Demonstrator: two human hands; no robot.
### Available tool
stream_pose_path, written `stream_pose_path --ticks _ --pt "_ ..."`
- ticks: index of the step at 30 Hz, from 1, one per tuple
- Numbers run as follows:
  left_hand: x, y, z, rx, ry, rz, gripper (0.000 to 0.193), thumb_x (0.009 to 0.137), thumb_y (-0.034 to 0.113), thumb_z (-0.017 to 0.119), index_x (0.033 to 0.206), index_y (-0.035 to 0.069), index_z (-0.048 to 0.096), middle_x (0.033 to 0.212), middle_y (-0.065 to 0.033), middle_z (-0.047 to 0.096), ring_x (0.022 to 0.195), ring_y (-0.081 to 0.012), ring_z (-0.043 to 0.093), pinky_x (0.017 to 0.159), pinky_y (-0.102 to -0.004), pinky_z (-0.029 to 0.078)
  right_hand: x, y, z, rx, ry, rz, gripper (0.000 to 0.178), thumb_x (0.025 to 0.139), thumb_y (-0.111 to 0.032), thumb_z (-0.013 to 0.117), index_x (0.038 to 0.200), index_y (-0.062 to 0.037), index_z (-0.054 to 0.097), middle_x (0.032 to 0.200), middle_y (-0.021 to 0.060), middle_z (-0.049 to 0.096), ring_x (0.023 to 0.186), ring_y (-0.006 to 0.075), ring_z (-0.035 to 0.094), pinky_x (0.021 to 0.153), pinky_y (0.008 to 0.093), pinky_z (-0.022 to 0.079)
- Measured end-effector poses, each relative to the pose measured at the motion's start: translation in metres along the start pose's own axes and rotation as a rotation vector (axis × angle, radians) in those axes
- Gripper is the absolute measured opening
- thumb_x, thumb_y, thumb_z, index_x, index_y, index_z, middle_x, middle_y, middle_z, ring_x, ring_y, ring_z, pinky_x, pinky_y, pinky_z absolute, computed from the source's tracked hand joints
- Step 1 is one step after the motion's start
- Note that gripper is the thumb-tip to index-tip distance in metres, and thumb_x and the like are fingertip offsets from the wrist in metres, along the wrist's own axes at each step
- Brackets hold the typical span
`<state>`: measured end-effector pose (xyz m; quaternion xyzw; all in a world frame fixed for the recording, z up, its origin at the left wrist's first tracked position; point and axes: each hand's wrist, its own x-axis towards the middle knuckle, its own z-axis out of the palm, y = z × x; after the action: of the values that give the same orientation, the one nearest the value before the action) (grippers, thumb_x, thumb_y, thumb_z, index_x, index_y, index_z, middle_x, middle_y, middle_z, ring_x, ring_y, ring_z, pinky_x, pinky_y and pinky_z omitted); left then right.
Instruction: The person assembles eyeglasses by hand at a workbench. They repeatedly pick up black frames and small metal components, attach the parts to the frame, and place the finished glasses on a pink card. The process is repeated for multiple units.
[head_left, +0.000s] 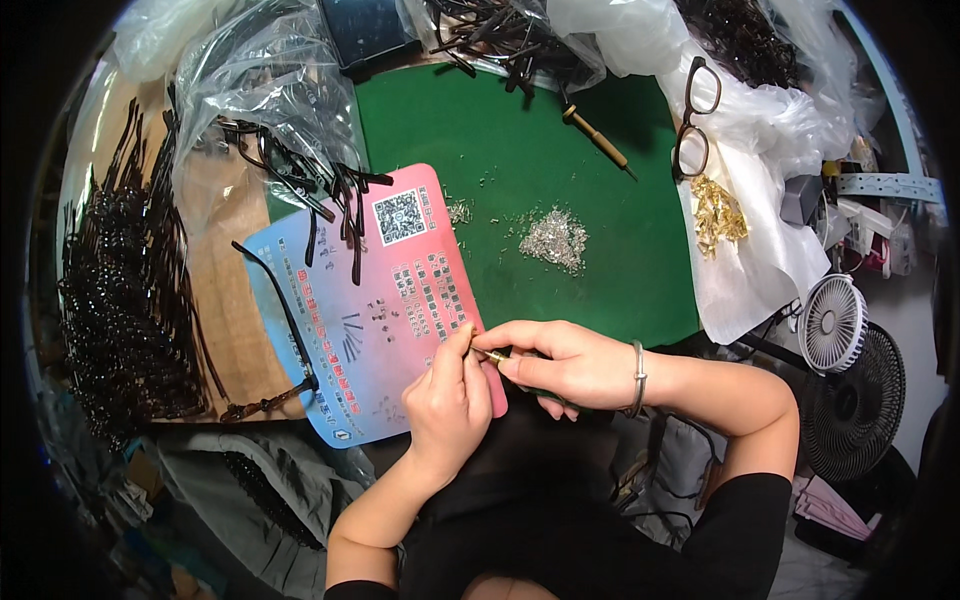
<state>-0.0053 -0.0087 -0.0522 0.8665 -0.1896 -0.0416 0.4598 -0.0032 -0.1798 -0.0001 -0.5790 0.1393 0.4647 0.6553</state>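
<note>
In front of my body, both hands meet over the right edge of a pink and blue printed mat (375, 290). My right hand (565, 360) is closed around a small screwdriver (494, 355) with a brass-coloured collar, its tip pointing at my left fingers. My left hand (450, 405) is pinched shut at that tip; whatever lies between its fingers is too small and hidden to name. Beyond them, a heap of tiny silvery screws (553, 240) lies on the green mat (610, 290). A dark eyeglass temple (290, 310) rests on the printed mat's left side.
Bundles of dark temples (125, 310) cover the left; more (330, 185) spill from a plastic bag (265, 90). Another screwdriver (597, 138) lies at the far right of the green mat. Beside it are an eyeglass frame (686, 125) and gold-coloured pieces (717, 215). Fans (833, 322) stand at right.
</note>
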Motion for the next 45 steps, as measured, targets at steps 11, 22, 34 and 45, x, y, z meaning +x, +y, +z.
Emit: stream_pose_path --ticks 11,22,34,45 --pt "0.003 -0.003 -0.003 -0.017 -0.063 -0.033 0.02 0.083 -0.004 0.052 0.103 -0.004 0.056 0.082 -0.017 0.064 0.07 -0.0262 0.066 0.062 -0.0313 0.052 0.007 -0.004 -0.001 -0.07 0.025 -0.014 0.035 0.095 -0.02 0.044 0.124 -0.0019 0.044 0.077 0.0023 0.051 0.05 0.0058 0.049 0.042 0.0216 0.042" --pt "0.016 0.0 -0.01 -0.062 -0.003 -0.035 0.023 0.088 -0.002 0.047 0.11 -0.002 0.052 0.082 -0.0148 0.066 0.074 -0.0252 0.067 0.064 -0.0331 0.052 -0.031 0.024 0.016 -0.964 0.517 -0.476 0.036 0.085 -0.016 0.054 0.119 -0.0075 0.047 0.088 0.0163 0.05 0.058 0.0326 0.06 0.054 0.042 0.052" --pt "0.184 0.035 0.014 0.19 0.006 0.481 0.01 0.084 0.01 0.057 0.091 0.004 0.055 0.083 -0.0142 0.057 0.071 -0.0324 0.058 0.063 -0.0382 0.047 -0.016 0.055 -0.03 -0.825 0.573 -0.591 0.03 0.085 -0.022 0.055 0.11 -0.0061 0.052 0.09 0.0128 0.053 0.071 0.0299 0.06 0.062 0.0384 0.051" --pt "0.213 0.019 0.0 0.176 -0.168 0.241 0.014 0.081 0.008 0.06 0.091 -0.001 0.058 0.086 -0.0126 0.064 0.077 -0.0168 0.062 0.068 -0.0275 0.047 -0.016 0.067 -0.042 -0.637 0.532 -0.738 0.025 0.086 -0.025 0.057 0.099 -0.0042 0.055 0.087 0.0129 0.058 0.079 0.0285 0.06 0.068 0.0356 0.049"
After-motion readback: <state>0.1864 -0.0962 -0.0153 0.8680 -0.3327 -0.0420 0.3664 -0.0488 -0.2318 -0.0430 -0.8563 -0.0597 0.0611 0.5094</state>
